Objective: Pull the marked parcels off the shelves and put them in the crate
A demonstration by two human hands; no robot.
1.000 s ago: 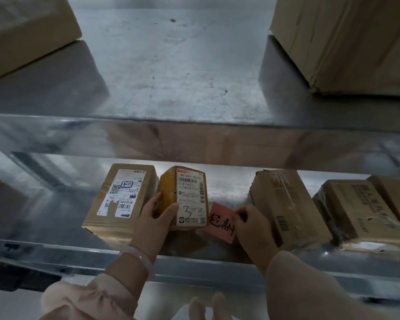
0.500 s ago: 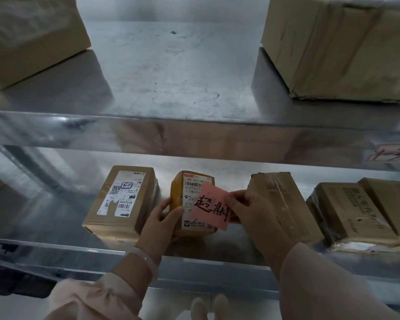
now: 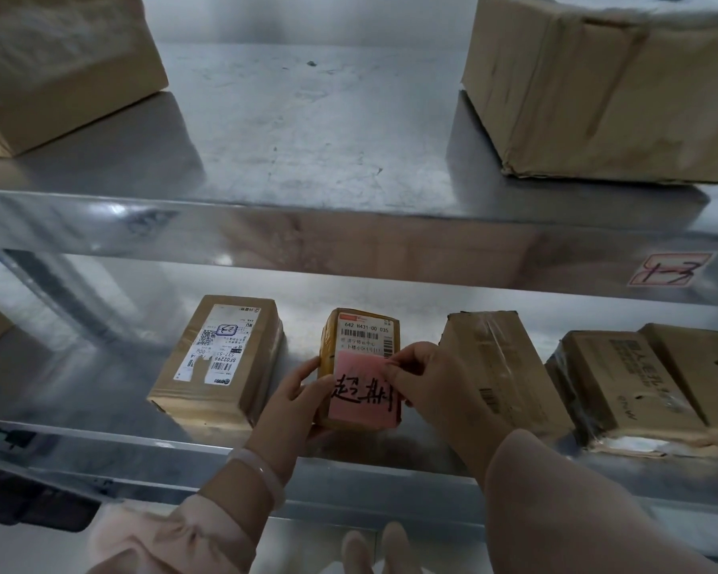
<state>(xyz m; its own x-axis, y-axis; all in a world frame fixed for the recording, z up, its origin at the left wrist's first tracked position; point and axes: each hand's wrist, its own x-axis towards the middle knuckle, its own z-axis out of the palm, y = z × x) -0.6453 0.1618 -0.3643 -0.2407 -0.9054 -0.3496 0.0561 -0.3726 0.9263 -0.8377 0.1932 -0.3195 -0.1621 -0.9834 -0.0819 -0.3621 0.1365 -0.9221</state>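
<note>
A small yellow-taped parcel (image 3: 363,331) with a white shipping label lies on the lower metal shelf (image 3: 100,366), in the middle. A pink sticky note (image 3: 363,393) with black handwriting covers the near half of its top. My left hand (image 3: 295,403) grips the parcel's left side with the thumb on top. My right hand (image 3: 428,383) pinches the note's upper right corner. No crate is in view.
A brown box with a white label (image 3: 220,358) lies left of the parcel. A taped box (image 3: 502,370) and two more boxes (image 3: 639,387) lie to the right. Two large cartons (image 3: 597,89) (image 3: 55,64) stand on the upper shelf. A pink tag (image 3: 668,269) marks the shelf edge.
My right hand lifted the pink note from beside the parcel and laid it on the parcel's top. My left hand kept its hold on the parcel's left side.
</note>
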